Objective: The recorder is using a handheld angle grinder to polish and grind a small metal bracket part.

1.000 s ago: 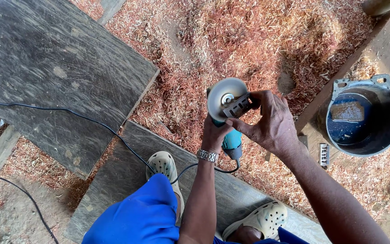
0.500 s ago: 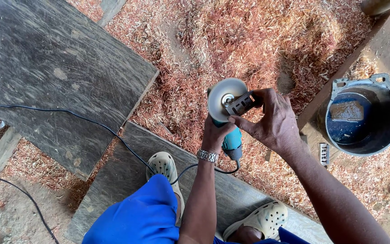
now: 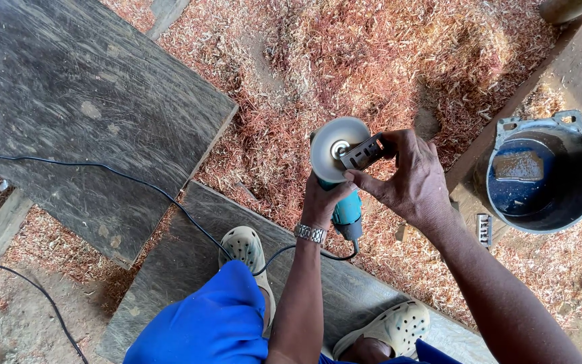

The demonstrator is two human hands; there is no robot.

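My left hand (image 3: 323,201) grips the teal body of an angle grinder (image 3: 347,212), held upright with its grey disc (image 3: 335,145) facing the camera. My right hand (image 3: 411,178) pinches a small metal wrench (image 3: 364,152) set against the hub of the disc. A metal watch (image 3: 310,233) sits on my left wrist. The grinder's black cord (image 3: 170,199) runs left across the boards.
Two dark worn boards (image 3: 82,108) (image 3: 190,263) lie on reddish wood shavings (image 3: 345,61). A blue bucket (image 3: 547,172) stands at the right beside a wooden beam (image 3: 574,54). My feet in pale clogs (image 3: 247,246) (image 3: 389,330) rest on the near board.
My right hand has turned slightly with the wrench at the disc hub. The grinder and left hand stay almost where they were.
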